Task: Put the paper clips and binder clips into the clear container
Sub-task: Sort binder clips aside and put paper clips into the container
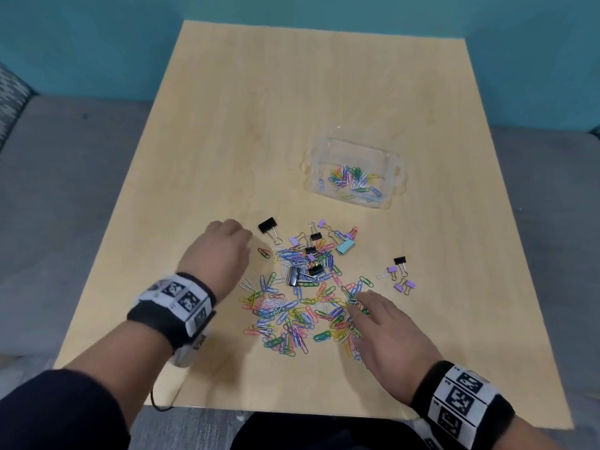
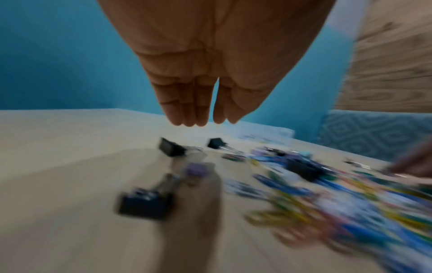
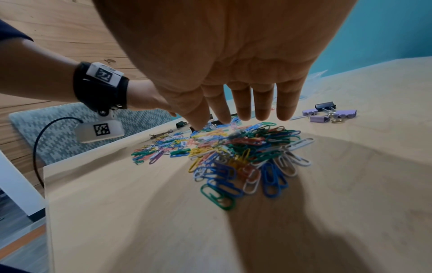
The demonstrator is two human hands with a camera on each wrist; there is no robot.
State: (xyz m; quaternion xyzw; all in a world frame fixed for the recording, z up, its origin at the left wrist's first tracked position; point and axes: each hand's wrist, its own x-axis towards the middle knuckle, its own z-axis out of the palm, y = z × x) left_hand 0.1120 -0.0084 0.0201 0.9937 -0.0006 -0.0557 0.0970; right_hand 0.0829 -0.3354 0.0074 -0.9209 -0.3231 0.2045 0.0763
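Observation:
A clear container (image 1: 316, 177) stands at the right middle of the table with several coloured paper clips inside. In front of it spreads a pile of coloured paper clips (image 1: 298, 310) (image 3: 243, 153), mixed with black, purple and teal binder clips (image 1: 345, 246). My left hand (image 1: 227, 248) (image 2: 201, 118) hovers at the pile's left edge, fingers straight and together, holding nothing, close to a black binder clip (image 1: 268, 225) (image 2: 171, 148). My right hand (image 1: 380, 323) (image 3: 243, 110) lies flat with spread fingers over the pile's right side, fingertips at the clips.
A small group of purple and black binder clips (image 1: 402, 277) (image 3: 327, 116) lies apart to the right of the pile. The wooden table (image 1: 292, 108) has its front edge near my body. Teal walls and grey seating surround it.

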